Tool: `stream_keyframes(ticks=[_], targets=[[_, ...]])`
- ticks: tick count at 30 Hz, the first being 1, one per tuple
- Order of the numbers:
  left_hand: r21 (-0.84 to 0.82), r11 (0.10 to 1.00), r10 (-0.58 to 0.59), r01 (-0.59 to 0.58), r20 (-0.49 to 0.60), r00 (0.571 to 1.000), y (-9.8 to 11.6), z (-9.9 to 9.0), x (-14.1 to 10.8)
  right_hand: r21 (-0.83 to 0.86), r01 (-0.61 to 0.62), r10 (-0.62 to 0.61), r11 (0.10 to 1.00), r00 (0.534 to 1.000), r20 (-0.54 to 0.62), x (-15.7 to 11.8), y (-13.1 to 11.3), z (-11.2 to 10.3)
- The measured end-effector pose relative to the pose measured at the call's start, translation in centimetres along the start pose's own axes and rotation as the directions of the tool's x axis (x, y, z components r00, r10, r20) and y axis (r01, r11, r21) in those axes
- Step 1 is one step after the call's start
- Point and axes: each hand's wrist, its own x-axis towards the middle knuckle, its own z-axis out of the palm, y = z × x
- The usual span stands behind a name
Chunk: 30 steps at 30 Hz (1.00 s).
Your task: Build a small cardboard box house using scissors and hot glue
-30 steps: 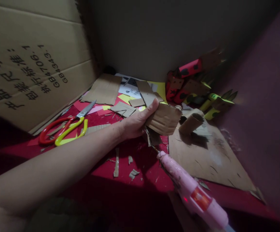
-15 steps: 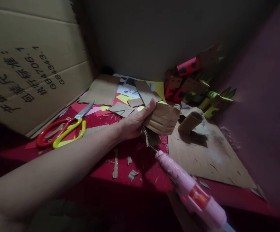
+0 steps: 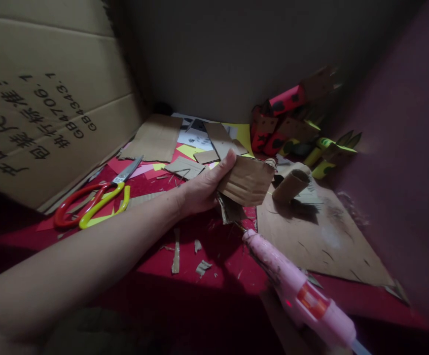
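Note:
My left hand is closed on a bent piece of cardboard, thumb on top, with a lower flap hanging beneath it. In my right hand, mostly hidden in shadow below, is a pink hot glue gun with a red light glowing. Its nozzle points up at the lower flap's edge; whether it touches cannot be made out. A clear glue stick sticks out of the gun's back end. To the right of the held cardboard, a cardboard tube stands tilted on a flat cardboard sheet.
Scissors with red and yellow handles lie left on the red cloth. Cardboard pieces and coloured paper lie behind. Red and yellow paper-covered tubes are piled at the back right. A large printed carton rises at left.
The glue gun has shifted slightly right and down, its nozzle sliding along the lower flap. My left hand and the cardboard stay nearly in place.

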Motion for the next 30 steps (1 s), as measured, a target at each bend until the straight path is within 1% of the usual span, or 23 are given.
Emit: stream_keyframes(ticks=[3, 5, 10, 12, 15, 21, 26, 30], targets=[[-0.005, 1.000, 0.003, -0.003, 0.021, 1.000, 0.1, 0.1, -0.1, 0.040, -0.011, 0.010, 0.999, 1.000, 0.024, -0.3, -0.7, 0.0], [-0.005, 1.000, -0.006, 0.006, 0.018, 1.000, 0.1, 0.2, -0.1, 0.057, -0.018, 0.015, 0.998, 0.998, 0.054, -0.1, -1.1, -0.2], [0.002, 1.000, -0.021, 0.021, -0.017, 1.000, 0.3, 0.3, -0.1, 0.064, -0.051, 0.039, 0.997, 0.985, 0.168, 2.8, -0.9, -1.4], [0.007, 1.000, -0.015, 0.015, -0.017, 1.000, 0.2, 0.3, 0.0, 0.063, -0.056, 0.044, 0.996, 0.981, 0.191, 3.7, -0.6, -1.7], [0.009, 1.000, -0.007, 0.007, -0.008, 1.000, 0.1, 0.2, 0.0, 0.063, -0.056, 0.045, 0.996, 0.985, 0.169, 3.4, -0.7, -1.5], [0.005, 1.000, -0.014, 0.014, 0.009, 1.000, 0.1, 0.2, -0.2, 0.070, -0.065, 0.060, 0.995, 0.996, 0.071, 0.2, -2.3, 0.1], [0.015, 1.000, -0.013, 0.013, 0.000, 1.000, 0.2, 0.4, -0.3, 0.033, -0.093, 0.092, 0.995, 0.995, 0.022, -0.3, -2.7, -0.2], [0.010, 1.000, -0.018, 0.018, -0.011, 1.000, 0.4, 0.5, -0.3, 0.008, -0.076, 0.076, 0.997, 0.997, -0.002, -0.3, -2.4, -0.5]])
